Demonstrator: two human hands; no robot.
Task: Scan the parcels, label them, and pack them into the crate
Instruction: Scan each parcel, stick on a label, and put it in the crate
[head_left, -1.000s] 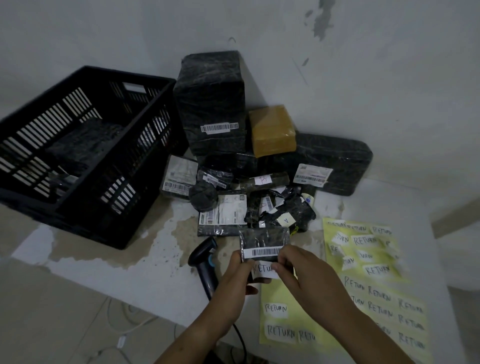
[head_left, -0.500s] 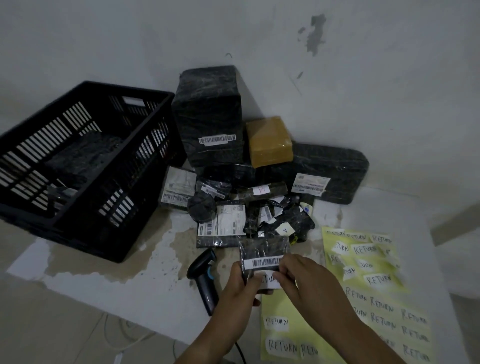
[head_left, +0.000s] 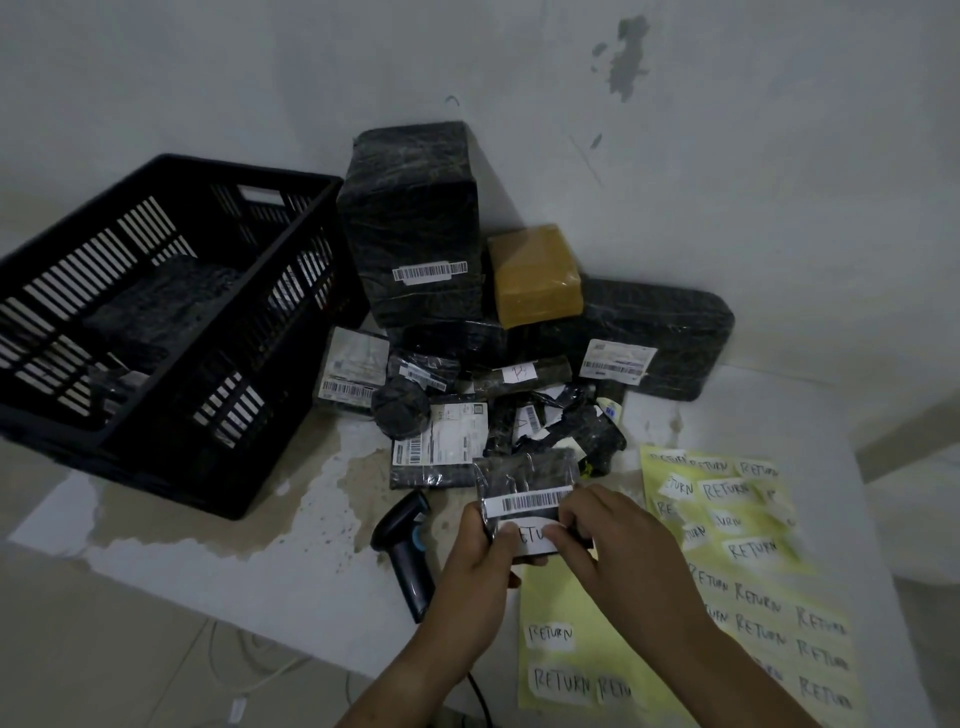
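A small black parcel (head_left: 524, 475) with a barcode strip is held up over the table's front. My left hand (head_left: 480, 564) grips its lower left edge. My right hand (head_left: 613, 540) pinches a white RETURN label (head_left: 531, 535) against the parcel, just below the barcode. A black handheld scanner (head_left: 405, 545) lies on the table left of my hands. The black slatted crate (head_left: 218, 441) stands at the left with dark parcels inside. A heap of black wrapped parcels (head_left: 447, 436) lies behind the held one.
A tall black box (head_left: 415, 228), a yellow-brown box (head_left: 535, 275) and a wide black parcel (head_left: 670, 322) lean against the wall. Yellow sheets of RETURN stickers (head_left: 727, 525) lie at the right, near the table's front and right edges. A cable hangs below the table.
The view has tilted so everything sits lower in frame. My hands have pressed the RETURN label closer onto the parcel beneath the barcode.
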